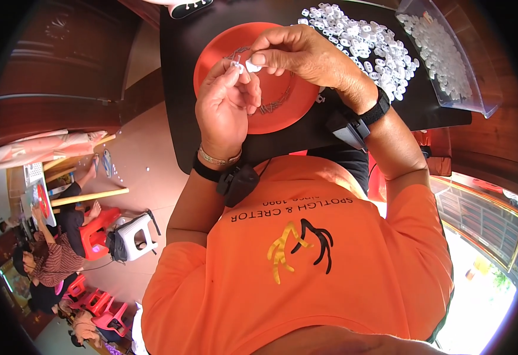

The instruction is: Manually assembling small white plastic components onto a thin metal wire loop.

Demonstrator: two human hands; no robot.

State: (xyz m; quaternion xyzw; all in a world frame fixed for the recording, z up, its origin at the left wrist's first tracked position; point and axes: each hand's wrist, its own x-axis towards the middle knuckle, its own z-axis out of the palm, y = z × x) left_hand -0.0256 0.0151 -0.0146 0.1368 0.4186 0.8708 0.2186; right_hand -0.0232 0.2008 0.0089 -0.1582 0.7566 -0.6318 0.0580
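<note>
Over a round orange-red plate [211,42], my two hands meet with their fingertips close together. My left hand [223,103] is closed, with a small white plastic piece [238,67] pinched between thumb and fingers. Between the thumb and forefinger of my right hand [309,56] is another small white plastic piece [252,66], right beside the first. Whether the two pieces touch, I cannot tell. Thin grey metal pins or screws [276,104] lie in the plate, partly hidden by my hands.
A heap of white two-holed plastic pieces [383,50] spreads over the black table [182,127] at far right. Beyond it stands a clear bin [483,106] holding more whitish pieces. A white-and-black shoe-like object [182,7] sits at the far edge. People sit near a white stool [137,236] at left.
</note>
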